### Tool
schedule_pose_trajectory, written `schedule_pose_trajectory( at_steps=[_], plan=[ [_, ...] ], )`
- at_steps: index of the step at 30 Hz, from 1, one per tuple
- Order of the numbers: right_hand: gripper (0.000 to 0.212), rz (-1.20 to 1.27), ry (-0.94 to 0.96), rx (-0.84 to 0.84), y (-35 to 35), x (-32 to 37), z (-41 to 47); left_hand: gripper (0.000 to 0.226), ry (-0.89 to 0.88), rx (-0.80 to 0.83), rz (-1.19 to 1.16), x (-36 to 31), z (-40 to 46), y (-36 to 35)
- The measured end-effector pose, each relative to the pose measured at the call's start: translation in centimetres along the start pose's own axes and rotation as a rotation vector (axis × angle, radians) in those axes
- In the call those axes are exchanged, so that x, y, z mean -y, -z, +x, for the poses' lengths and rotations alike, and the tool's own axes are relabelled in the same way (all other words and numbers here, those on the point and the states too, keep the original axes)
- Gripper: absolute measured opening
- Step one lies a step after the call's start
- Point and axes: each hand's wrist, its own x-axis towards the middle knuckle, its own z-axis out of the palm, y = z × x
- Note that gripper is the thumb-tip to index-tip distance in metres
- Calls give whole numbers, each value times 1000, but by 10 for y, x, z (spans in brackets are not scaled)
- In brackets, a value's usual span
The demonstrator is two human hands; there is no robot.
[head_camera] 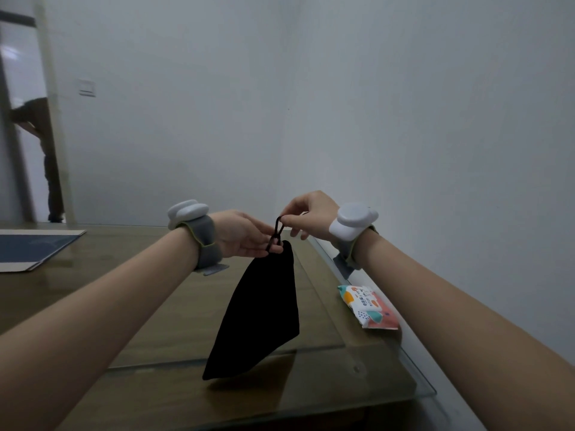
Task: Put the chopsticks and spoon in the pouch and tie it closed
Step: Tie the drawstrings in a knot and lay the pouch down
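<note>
A long black fabric pouch (258, 312) hangs in the air above the table, its bottom corner close to the glass top. My left hand (241, 233) pinches the gathered neck of the pouch. My right hand (311, 216) holds a loop of the black drawstring (277, 231) just above the neck, pulling it upward. Both wrists carry grey bands with white trackers. No chopsticks or spoon show anywhere in view; the pouch hides whatever is inside it.
A wooden table with a glass top (326, 365) fills the lower view, its right edge near the wall. A colourful wipes packet (368, 306) lies at the right edge. A blue and white board (31, 248) lies far left. A person stands in the doorway (43, 150).
</note>
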Motion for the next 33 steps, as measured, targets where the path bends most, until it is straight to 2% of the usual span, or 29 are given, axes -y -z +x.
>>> schedule_pose_trajectory(
  at_steps=[7, 14, 19, 25, 28, 33],
  plan=[
    [14, -15, 43, 38, -2, 7, 2, 14, -69, -49, 215, -4, 1, -5],
    [9, 7, 41, 33, 1, 2, -1, 15, -54, -51, 224, -1, -3, -1],
    [13, 52, 10, 22, 4, -1, -1, 12, -89, -194, 280, -1, 2, -4],
    [12, -131, -6, 84, 2, -3, -4, 20, -170, -371, 377, 1, 5, -2],
    [13, -231, 35, 64, 2, -5, -6, 23, -195, -381, 447, 1, 6, -2],
    [10, -226, 51, -42, 6, -4, -7, 22, -213, -370, 581, 0, 8, -6]
  ],
)
